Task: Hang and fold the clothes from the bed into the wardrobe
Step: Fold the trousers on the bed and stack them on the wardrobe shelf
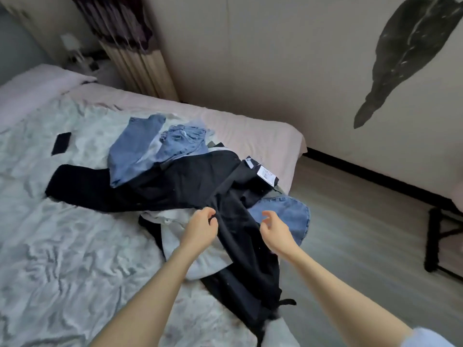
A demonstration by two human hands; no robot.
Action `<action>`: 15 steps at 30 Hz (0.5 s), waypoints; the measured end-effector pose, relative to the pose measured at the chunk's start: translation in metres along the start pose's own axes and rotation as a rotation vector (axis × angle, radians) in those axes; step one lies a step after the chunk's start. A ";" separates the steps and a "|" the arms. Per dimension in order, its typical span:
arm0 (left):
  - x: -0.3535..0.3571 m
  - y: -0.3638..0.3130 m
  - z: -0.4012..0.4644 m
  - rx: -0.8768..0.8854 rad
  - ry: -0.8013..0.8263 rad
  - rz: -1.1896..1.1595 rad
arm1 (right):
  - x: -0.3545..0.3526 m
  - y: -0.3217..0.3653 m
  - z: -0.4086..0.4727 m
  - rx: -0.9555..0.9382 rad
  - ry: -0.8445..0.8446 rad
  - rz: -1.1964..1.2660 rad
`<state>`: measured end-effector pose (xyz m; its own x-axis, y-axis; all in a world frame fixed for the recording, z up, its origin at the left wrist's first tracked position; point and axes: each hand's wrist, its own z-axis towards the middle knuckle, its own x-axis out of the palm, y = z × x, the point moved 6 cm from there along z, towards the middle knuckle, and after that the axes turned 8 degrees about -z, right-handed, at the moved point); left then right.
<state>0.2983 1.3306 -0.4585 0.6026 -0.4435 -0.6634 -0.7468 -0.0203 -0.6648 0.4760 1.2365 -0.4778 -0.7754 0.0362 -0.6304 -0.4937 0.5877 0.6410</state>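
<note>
The left hand (200,227) pinches a fold of the black garment (240,236) between thumb and curled fingers, near where the cloth narrows into a long strip running toward the lower edge of the view. The right hand (274,232) hovers just beside the same strip, its fingers loosely curled and spread, gripping nothing; whether its fingertips brush the cloth cannot be told. The black garment spreads back from the hands across the heap, with 2 white labels (265,175) showing at its far right end. Under it, by the left wrist, lies a pale grey garment (180,236), and just right of the right hand a rounded piece of blue denim (290,216) hangs over the mattress edge. Farther back, 2 more denim pieces (160,146) lie crumpled on top of the heap. All of it rests on the bed (62,246), on a wrinkled light patterned cover, near the corner nearest the floor. A small dark flat object (61,143) lies apart on the cover to the left. Beyond the bed stands a curtain (140,66), and a large dark feather-like shape (411,53) marks the wall.
</note>
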 end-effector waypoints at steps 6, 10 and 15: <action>0.009 -0.025 0.148 -0.003 0.051 0.250 | -0.014 -0.028 0.161 0.167 -0.078 0.196; 0.024 -0.026 0.242 0.067 0.080 0.552 | -0.005 -0.065 0.257 0.379 -0.026 0.417; 0.057 -0.013 0.338 -0.005 0.171 0.692 | 0.022 -0.102 0.335 0.539 0.099 0.387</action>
<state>0.4376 1.6081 -0.6039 -0.0620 -0.4903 -0.8694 -0.9437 0.3123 -0.1088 0.6416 1.4481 -0.7037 -0.9023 0.2664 -0.3391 0.0731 0.8694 0.4886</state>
